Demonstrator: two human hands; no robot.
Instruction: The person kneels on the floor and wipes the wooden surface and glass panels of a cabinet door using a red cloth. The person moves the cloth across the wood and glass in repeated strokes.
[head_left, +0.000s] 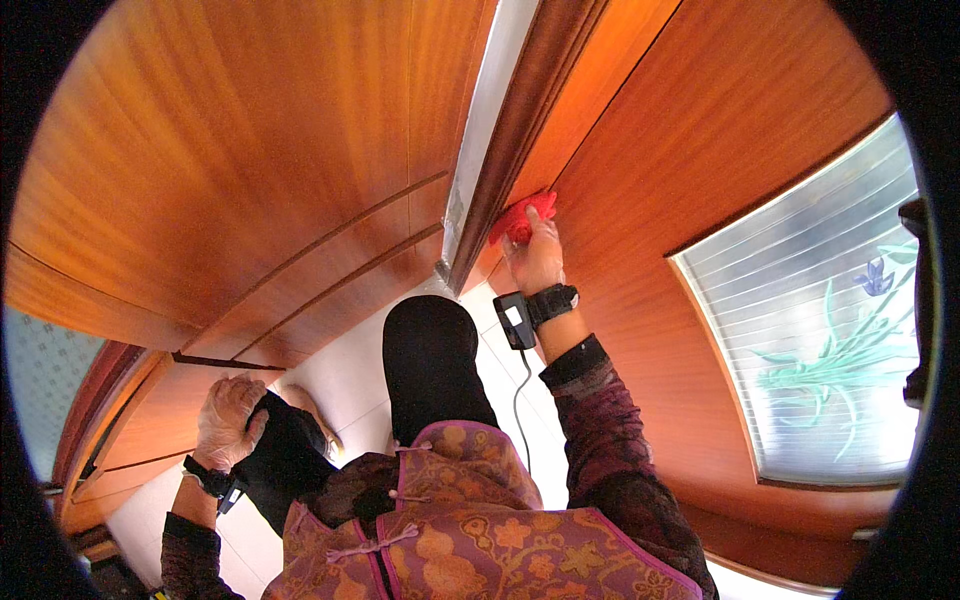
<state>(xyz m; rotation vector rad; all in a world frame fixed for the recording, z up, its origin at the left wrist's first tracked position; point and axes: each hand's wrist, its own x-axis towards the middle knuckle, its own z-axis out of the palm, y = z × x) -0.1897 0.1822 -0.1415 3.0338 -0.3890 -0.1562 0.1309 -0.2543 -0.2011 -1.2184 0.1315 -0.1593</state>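
Note:
My right hand (537, 255), in a clear plastic glove, grips a crumpled red cloth (529, 215). The cloth touches the wooden door surface beside the dark moulded door frame (517, 135). Part of the cloth is hidden under my fingers. Lower left, my left hand (229, 420) wears a clear glove too and rests on my bent knee in black trousers (277, 442), with the thumb apart and nothing seen in it. A black strap with a small device (514, 321) and a cable is on my right wrist; another strap (210, 480) is on my left.
Glossy wood panelling (247, 165) with dark grooves rises on the left. To the right, the wooden door (622, 300) holds a ribbed glass pane (810, 337) with a plant design. Pale floor tiles (349, 367) lie below, and the cable (519, 405) hangs by my right forearm.

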